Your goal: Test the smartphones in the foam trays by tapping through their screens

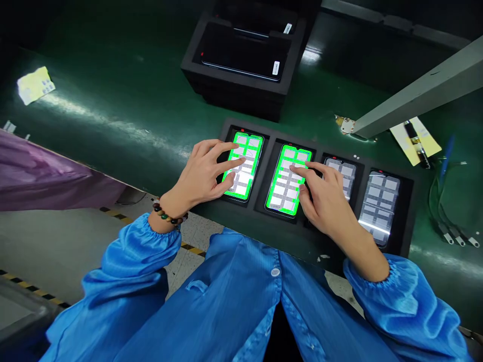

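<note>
On lit phones [289, 182], both hands [206, 173]

Your left hand [206, 173]: palm down, wrist raised, fingers spread and gently curled, index finger extended forward to the right, thumb tucked beneath. Beaded bracelet [166, 215] on that wrist, just above the gathered cuff of your blue sleeve [128, 271]. Your right hand [326, 198]: palm down, fingers loosely bent, index finger stretched out to the left, pressing downward. Both forearms bare from cuff to wrist, angling inward toward each other.
</note>
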{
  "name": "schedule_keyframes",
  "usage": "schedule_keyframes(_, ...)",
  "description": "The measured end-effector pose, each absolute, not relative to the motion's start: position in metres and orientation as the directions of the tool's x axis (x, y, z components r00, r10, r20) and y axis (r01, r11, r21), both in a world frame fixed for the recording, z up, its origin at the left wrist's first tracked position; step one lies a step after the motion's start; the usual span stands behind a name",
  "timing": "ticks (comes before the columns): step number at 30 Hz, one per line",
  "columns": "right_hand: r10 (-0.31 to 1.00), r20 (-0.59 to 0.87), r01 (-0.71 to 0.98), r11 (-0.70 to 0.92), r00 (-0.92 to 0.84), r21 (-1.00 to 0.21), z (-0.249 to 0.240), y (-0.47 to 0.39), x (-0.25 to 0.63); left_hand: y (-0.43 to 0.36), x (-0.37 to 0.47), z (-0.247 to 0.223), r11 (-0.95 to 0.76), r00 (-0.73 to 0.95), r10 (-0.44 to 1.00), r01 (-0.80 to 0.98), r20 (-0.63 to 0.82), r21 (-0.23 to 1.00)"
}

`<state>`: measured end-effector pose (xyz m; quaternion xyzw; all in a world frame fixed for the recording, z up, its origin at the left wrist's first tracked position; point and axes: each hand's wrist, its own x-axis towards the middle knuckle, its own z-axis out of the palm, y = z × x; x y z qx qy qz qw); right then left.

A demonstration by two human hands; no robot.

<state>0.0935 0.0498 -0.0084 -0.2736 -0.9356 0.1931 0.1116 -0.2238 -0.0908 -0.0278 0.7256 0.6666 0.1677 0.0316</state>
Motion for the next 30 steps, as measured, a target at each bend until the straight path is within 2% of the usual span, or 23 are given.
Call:
schedule_keyframes(9,0.493,0.125,0.401,0.809,-0.861,-0.429,-0.009,0.033,0.109,-0.114,-0.216,-0.03,-0.227,0.141,0.93,0.946,0.338,0.23)
schedule_keyframes(14,0.446,0.172,0.341,0.838,-0.878,-0.426,-0.01,0.017,0.116,-0.127,-0.213,-0.035,-0.295,0.171,0.894,0.921,0.414,0.255)
schedule_keyframes(26,0.382,0.269,0.209,0.839,-0.884,-0.502,-0.016,-0.001,0.125,-0.149,-0.207,-0.05,-0.32,0.11,0.859,0.878,0.501,0.357)
schedule_keyframes(30,0.425,0.245,0.258,0.822,-0.872,-0.507,-0.015,-0.002,0.122,-0.152,-0.208,-0.049,-0.234,0.044,0.878,0.908,0.476,0.347)
